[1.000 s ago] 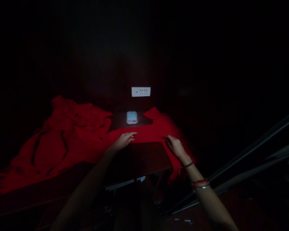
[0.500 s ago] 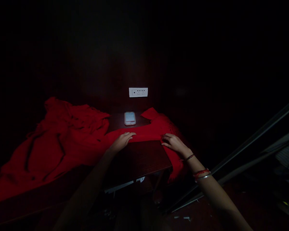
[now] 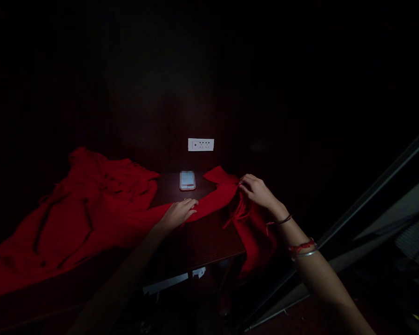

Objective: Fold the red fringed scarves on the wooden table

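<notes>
A long red fringed scarf [image 3: 218,199] lies folded into a narrow strip across the dark wooden tabletop [image 3: 209,237]. My left hand [image 3: 179,214] rests on the strip, fingers stretched over the cloth and slightly bent. At the table's right side, my right hand [image 3: 256,190] is closed with fingertips pinching the scarf's end, lifted off the surface. Tassels [image 3: 241,209] dangle below those fingers. Part of the red cloth hangs over the right edge. To the left, more red cloth [image 3: 108,200] spreads in a rumpled heap, joining the strip near my left hand.
Behind the strip lies a phone [image 3: 187,180] with a lit screen. A white wall socket [image 3: 200,144] sits above it. Something white [image 3: 199,272] shows under the tabletop. A pale slanting rail [image 3: 370,197] runs along the right. The room is very dark.
My right hand has risen and shifted slightly away from me, lifting the scarf's end so its tassels hang. The strip now slants upward to the right. My left hand stays on the cloth.
</notes>
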{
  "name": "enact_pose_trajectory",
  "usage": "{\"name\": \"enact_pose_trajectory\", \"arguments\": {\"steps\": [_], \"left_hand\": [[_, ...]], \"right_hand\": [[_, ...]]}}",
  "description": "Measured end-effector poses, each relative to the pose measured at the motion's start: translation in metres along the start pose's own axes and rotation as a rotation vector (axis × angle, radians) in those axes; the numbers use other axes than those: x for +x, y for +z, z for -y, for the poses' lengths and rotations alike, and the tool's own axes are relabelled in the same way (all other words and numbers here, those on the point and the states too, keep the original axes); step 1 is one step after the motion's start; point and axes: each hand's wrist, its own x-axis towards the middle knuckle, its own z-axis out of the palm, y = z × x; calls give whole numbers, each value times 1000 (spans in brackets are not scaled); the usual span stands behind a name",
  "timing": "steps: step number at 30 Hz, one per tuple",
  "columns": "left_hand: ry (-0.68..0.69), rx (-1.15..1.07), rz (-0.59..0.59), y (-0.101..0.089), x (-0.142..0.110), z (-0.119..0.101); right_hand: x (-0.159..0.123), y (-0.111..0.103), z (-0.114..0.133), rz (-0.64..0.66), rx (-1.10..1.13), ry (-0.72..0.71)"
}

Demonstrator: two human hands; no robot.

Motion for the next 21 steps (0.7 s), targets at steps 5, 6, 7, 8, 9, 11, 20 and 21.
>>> {"name": "enact_pose_trajectory", "arguments": {"steps": [5,6,7,8,9,11,20,21], "left_hand": [[-129,-91,-145,-46,3,-6],[-142,-85,-184,-59,3,-8],[-148,-73,-217,-71,4,-10],[-144,-58,-234,-83,5,-11],[-131,-43,-236,-93,6,-12],[-84,-3,-189,-106,7,-11],[-149,192,29,-76,2,11],[-174,156,-18,-74,2,8]], "right_hand": [[-4,-23,5,84,28,35],[-8,-23,7,99,44,43],[-11,-23,9,106,57,55],[-14,-22,11,108,65,71],[-16,-20,13,103,63,92],[-19,-17,16,104,25,143],[-16,2,16,221,-340,391],[-16,4,15,197,-336,402]]}}
